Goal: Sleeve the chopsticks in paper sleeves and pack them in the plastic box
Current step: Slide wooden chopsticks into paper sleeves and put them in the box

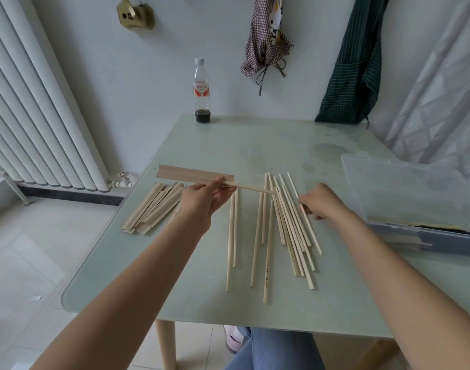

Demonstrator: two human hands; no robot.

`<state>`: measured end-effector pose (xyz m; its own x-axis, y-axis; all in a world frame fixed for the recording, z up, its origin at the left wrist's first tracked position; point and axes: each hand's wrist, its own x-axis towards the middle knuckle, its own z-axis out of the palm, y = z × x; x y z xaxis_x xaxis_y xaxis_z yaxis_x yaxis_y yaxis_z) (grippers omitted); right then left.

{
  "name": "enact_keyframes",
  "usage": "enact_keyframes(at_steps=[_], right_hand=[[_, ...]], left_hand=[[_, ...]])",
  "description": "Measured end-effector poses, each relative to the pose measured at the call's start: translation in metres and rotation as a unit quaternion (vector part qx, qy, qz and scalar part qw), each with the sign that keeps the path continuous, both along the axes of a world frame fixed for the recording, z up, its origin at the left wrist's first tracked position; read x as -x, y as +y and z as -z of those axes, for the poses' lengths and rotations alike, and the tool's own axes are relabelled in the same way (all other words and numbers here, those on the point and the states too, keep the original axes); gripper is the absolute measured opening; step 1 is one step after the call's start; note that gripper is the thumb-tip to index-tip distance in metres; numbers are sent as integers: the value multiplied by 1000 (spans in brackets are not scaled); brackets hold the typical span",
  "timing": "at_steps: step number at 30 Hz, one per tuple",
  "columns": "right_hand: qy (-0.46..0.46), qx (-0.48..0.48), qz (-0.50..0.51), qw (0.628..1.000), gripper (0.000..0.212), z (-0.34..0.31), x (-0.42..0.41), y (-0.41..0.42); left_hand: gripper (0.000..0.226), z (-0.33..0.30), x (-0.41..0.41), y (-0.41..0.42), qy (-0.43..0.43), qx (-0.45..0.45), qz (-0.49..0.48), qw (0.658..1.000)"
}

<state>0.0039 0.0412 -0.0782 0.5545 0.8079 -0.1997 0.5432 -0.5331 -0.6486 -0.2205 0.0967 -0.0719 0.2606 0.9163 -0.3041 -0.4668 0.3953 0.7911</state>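
Left hand (202,200): fingers clamped on a sleeve (193,175) holding one chopstick (251,187), pointing 3 o'clock. Right hand (320,201): fingers pinching a loose chopstick (307,218) from the pile (287,228). Box (405,193) at 3 o'clock on the table (255,140). Risk: an off-line second stick may tear the sleeve mouth.

sleeves (153,209) left, chopsticks (282,231) centre, box (415,198) right
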Motion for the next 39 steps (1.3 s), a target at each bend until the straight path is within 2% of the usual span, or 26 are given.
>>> enact_keyframes(at_steps=[2, 5, 8, 10, 23, 28, 34, 39], right_hand=[[182, -98, 14, 978, 20, -12, 6, -3], [394, -217, 24, 893, 10, -32, 21, -8], [495, -308, 33, 812, 10, -40, 32, -9], [506, -339, 52, 791, 8, -40, 36, -7], [493, -392, 100, 770, 8, -34, 43, -9], [503, -357, 62, 785, 9, -31, 48, -11], [514, -264, -4, 816, 17, -26, 51, -14], [532, -256, 13, 807, 11, -26, 52, -14]], left_hand=[[12, 0, 0, -1, -2, 1, -13, 1000], [13, 2, 0, -2, -3, -5, -27, 1000], [14, 2, 0, -6, -2, -12, -22, 1000], [14, 0, 1, -9, -11, -16, -13, 1000], [17, -8, 3, -14, -42, -15, 14, 999], [17, -9, 2, -16, -48, -15, 22, 998], [16, -8, 3, -14, -60, -10, 15, 998], [15, -11, 0, -16, -58, -16, 8, 998]])
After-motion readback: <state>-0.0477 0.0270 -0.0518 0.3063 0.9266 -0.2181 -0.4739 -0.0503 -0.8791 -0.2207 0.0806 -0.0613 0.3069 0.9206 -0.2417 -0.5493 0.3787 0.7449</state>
